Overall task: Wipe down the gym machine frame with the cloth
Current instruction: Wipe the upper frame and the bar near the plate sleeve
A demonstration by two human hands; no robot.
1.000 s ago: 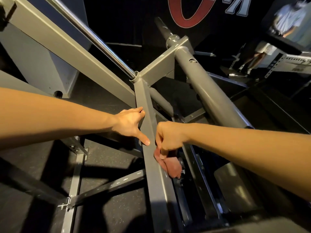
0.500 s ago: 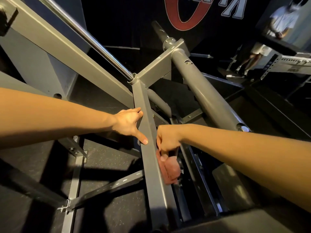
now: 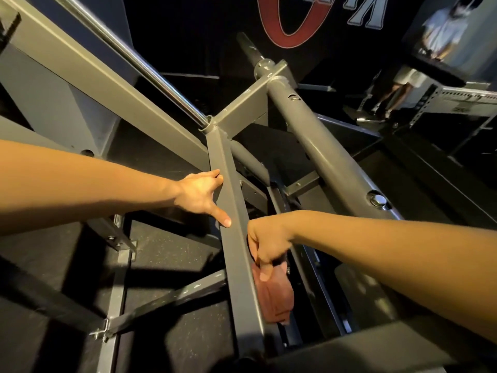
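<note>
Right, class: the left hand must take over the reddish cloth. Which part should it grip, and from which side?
Probably the cloth by its loose lower end, from below: the right hand pinches the top, and the square beam blocks the left side.

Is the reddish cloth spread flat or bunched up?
Bunched up: the cloth hangs in folds from the right hand, which grips it against the grey frame bar.

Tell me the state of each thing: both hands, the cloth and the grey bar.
Left hand, open, thumb resting on the grey bar.
Right hand, fingers curled, gripping the cloth.
Cloth, bunched, held against the bar's right side, hanging below the hand.
Grey bar, slanted in this view, joined to the frame at its top.
</note>
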